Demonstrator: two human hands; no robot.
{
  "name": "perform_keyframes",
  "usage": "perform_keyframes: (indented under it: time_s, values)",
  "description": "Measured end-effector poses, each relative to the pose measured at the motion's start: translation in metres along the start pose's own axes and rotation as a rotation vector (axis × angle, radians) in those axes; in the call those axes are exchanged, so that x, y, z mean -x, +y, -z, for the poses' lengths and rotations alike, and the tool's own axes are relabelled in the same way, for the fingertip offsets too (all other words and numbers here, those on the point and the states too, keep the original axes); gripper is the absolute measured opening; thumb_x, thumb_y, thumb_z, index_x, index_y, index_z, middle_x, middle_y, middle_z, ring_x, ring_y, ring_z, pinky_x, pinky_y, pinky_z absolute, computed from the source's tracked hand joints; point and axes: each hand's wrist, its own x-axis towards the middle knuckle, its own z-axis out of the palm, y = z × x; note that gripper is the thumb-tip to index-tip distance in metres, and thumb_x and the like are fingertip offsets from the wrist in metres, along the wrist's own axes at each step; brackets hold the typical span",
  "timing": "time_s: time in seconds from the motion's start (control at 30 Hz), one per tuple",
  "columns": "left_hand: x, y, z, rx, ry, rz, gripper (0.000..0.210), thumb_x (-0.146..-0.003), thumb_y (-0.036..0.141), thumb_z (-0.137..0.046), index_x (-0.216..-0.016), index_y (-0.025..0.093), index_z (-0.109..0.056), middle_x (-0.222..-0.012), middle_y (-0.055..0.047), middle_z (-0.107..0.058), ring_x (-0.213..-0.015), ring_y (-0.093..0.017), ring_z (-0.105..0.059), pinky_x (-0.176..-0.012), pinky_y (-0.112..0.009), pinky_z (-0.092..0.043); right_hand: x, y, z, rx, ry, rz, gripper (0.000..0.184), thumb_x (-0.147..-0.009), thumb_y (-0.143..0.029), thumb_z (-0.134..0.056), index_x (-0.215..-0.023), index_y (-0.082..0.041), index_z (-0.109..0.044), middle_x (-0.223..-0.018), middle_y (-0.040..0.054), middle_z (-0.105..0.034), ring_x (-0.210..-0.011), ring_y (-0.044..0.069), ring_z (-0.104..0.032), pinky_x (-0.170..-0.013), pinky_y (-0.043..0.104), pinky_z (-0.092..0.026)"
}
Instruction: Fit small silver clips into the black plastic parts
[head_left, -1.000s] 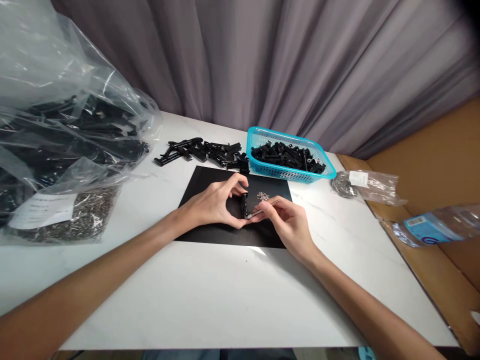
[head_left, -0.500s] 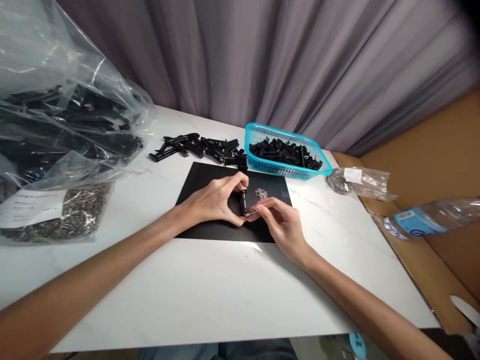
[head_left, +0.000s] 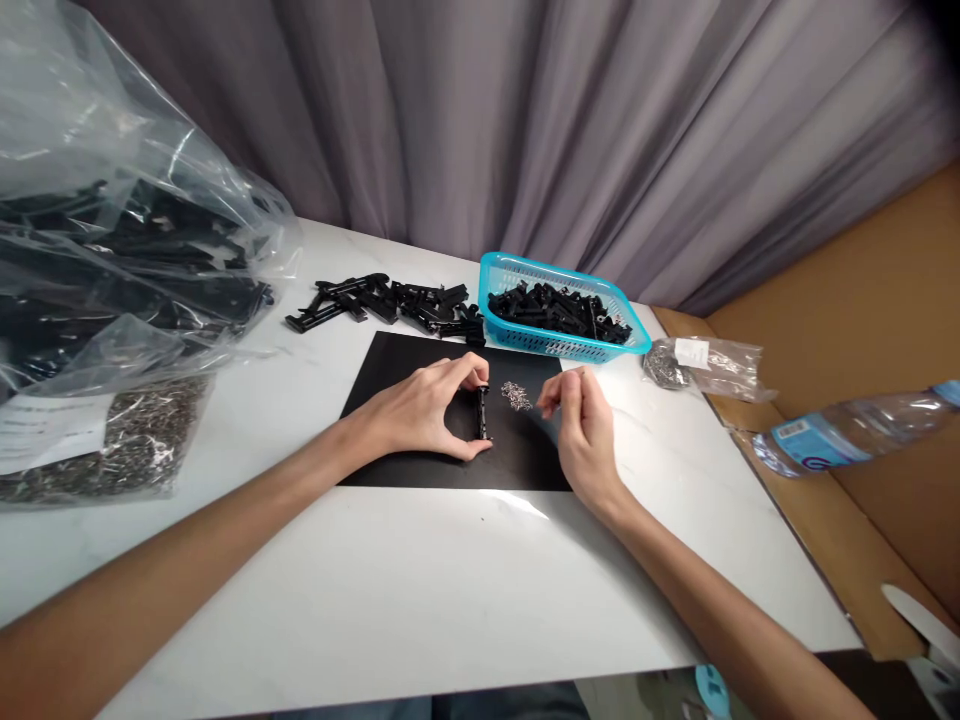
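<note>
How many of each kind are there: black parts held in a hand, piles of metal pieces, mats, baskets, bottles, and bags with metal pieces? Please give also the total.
Black part held in the left hand: 1
Pile of metal pieces: 1
Black mat: 1
Blue basket: 1
Plastic bottle: 1
Bags with metal pieces: 2, the left bag and the right bag
Total: 7

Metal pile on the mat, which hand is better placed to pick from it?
Probably the right hand: it is just beside the metal pile, while the left hand grips a black part. Whether the right holds anything is unclear.
</note>
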Motion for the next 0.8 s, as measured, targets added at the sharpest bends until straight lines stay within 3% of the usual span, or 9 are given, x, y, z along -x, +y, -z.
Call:
perform_keyframes:
  time_s: [0.2,0.37,0.5,0.63,0.8]
  values:
    - [0.004,-0.002,0.001,-0.004,0.026,-0.011,0.061,-0.072,0.037,-0.084,-0.121,0.025,-0.050,-0.114,-0.004,-0.067,-0.104,-0.024,-0.071,-0.094,-0.039,-0.062,0.007,-0.004,-0.015,0.337,-0.244,0.020,0.020,-0.102,-0.044,-0.061,-0.101,-0.024,-0.067,-0.091,0.0058,-0.077,-0.091,0.027,-0.063,-0.085,0.043,-0.047]
    - [0.007,0.000,0.004,-0.041,0.108,-0.060,0.059,-0.080,0.029,-0.079,-0.131,0.026,-0.051,-0.127,-0.007,-0.069,-0.117,-0.026,-0.069,-0.105,-0.045,-0.059,0.000,-0.010,-0.026,0.270,-0.325,-0.044,0.022,-0.095,-0.036,-0.069,-0.114,-0.024,-0.070,-0.091,0.0034,-0.080,-0.094,0.029,-0.066,-0.086,0.042,-0.048]
    - [0.008,0.000,0.009,-0.109,0.115,-0.041,0.070,-0.081,0.043,-0.085,-0.139,0.026,-0.050,-0.143,-0.011,-0.064,-0.129,-0.031,-0.064,-0.112,-0.052,-0.054,-0.029,-0.004,-0.017,0.337,-0.194,0.030,0.019,-0.095,-0.034,-0.067,-0.108,-0.023,-0.075,-0.092,0.0053,-0.079,-0.092,0.028,-0.063,-0.081,0.040,-0.049]
    - [0.010,-0.002,0.015,-0.225,0.121,-0.077,0.047,-0.096,0.042,-0.070,-0.137,0.023,-0.054,-0.143,-0.011,-0.065,-0.129,-0.030,-0.064,-0.112,-0.051,-0.053,-0.072,0.007,0.005,0.519,0.059,0.214,0.033,-0.101,-0.047,-0.060,-0.104,-0.021,-0.078,-0.090,0.0101,-0.075,-0.087,0.029,-0.060,-0.079,0.041,-0.048]
    - [0.009,-0.012,0.032,-0.410,0.172,0.013,0.018,-0.102,0.034,-0.057,-0.114,0.022,-0.065,-0.118,-0.009,-0.074,-0.109,-0.028,-0.069,-0.102,-0.048,-0.053,-0.107,0.016,0.025,0.567,0.132,0.280,0.036,-0.103,-0.051,-0.056,-0.101,-0.022,-0.077,-0.086,0.0084,-0.073,-0.085,0.027,-0.060,-0.076,0.038,-0.048]
